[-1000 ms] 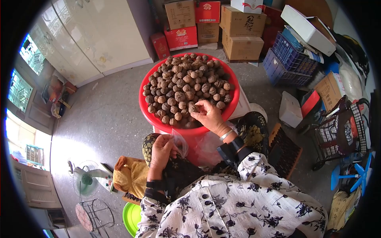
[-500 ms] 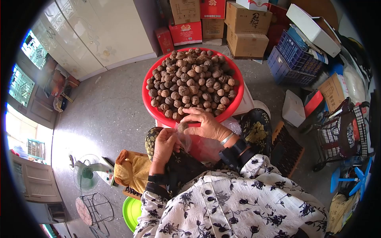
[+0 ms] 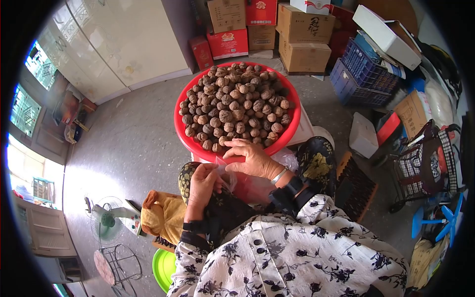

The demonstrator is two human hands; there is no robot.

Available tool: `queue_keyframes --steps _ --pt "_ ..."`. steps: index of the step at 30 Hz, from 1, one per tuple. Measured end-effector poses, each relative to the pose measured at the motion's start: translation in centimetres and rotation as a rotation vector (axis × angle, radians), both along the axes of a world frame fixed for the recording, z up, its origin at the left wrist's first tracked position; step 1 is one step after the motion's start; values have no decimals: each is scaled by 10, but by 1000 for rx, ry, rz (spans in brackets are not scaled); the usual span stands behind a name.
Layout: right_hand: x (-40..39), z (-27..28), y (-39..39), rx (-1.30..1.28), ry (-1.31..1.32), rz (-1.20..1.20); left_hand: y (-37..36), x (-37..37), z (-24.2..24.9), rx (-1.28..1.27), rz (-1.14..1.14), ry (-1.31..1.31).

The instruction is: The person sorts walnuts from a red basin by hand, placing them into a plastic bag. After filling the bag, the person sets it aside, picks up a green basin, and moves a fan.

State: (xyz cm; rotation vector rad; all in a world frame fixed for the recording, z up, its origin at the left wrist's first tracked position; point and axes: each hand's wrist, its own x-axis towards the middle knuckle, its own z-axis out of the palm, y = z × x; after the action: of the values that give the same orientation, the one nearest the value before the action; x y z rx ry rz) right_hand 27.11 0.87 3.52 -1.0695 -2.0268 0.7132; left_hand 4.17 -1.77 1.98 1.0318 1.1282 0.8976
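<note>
The left hand [image 3: 202,182] is positioned in front of the basin's near side, with thumb and fingers pinched together on a clear plastic bag [image 3: 228,181]. The bag is seen limp and crumpled; if this pinch were loosened, the bag could be dropped or its mouth allowed to collapse. Walnuts [image 3: 227,116] are heaped in the red basin [image 3: 295,116]; if the rim were knocked by a forearm, nuts could be rolled over the edge. The right hand [image 3: 253,161] is held at the near rim beside the bag, thumb and fingers parted, with no nut visible between them; the thin film could be torn if snagged by the thumb.
</note>
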Motion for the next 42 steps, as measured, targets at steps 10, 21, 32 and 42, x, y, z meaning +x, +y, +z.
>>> queue_keyframes --steps 10,21,32,42 --pt "-8 -19 8 22 235 -301 -2 0 7 -28 0 -9" --pt "-12 -15 19 207 5 -464 -3 -2 3 -3 -8 -2" --pt "-17 -5 45 338 -246 -523 -4 -2 5 -15 -7 -7" --pt "-24 0 59 345 -308 -595 -6 0 10 -20 -4 -9"
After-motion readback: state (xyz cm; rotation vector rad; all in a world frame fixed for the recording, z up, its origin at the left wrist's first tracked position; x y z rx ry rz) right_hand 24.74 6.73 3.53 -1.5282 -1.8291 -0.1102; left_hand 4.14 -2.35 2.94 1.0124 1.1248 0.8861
